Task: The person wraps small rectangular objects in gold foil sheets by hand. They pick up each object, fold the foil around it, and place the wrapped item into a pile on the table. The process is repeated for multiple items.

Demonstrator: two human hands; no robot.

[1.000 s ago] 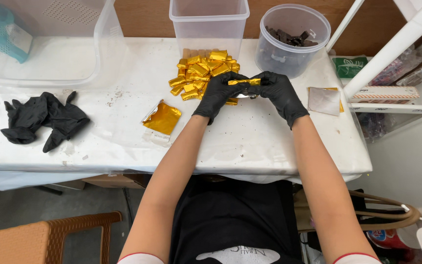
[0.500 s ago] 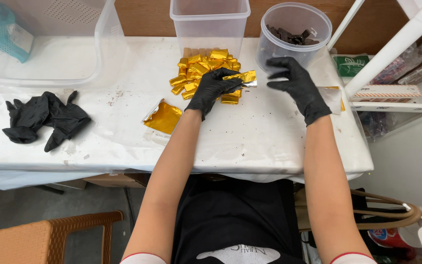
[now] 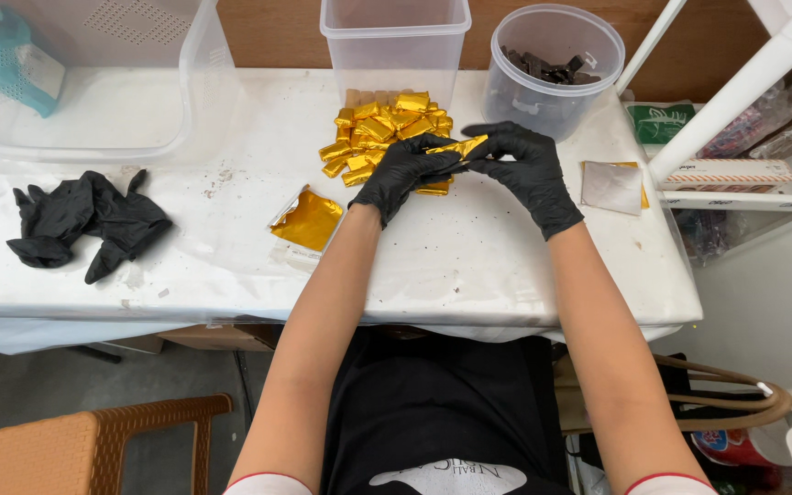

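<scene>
Just above the middle of the frame, both black-gloved hands meet over the white tabletop (image 3: 231, 247). Between them sits a small gold-wrapped piece (image 3: 459, 146), an elongated foil packet whose long axis runs nearly left to right across the picture, tipped slightly up toward the right. The left hand (image 3: 407, 174) comes in from the lower left with its fingers curled, pinching the packet's left end; the right hand (image 3: 522, 170) arches over from the right, fingertips closed on the right end. Neither hand is spread open: both are drawn in around the foil, sharing the hold about evenly. Neither is clearly nearer, since the packet lies straight between the two sets of fingertips.

Directly behind and under the hands, toward the upper centre of the frame, lies a pile of gold-wrapped pieces (image 3: 382, 128), touching or nearly touching the left hand's knuckles. The held packet hovers at the pile's right edge.

Further up stand a clear square container (image 3: 394, 41) and, to its right, a round tub of dark pieces (image 3: 553, 69). To the lower left of the hands a loose sheet of gold foil (image 3: 308, 221) lies flat, and another foil sheet, silver side up (image 3: 610, 186), lies to the right of the right hand. Crumpled black gloves (image 3: 84, 223) rest at the left of the frame, well apart from the work.
</scene>
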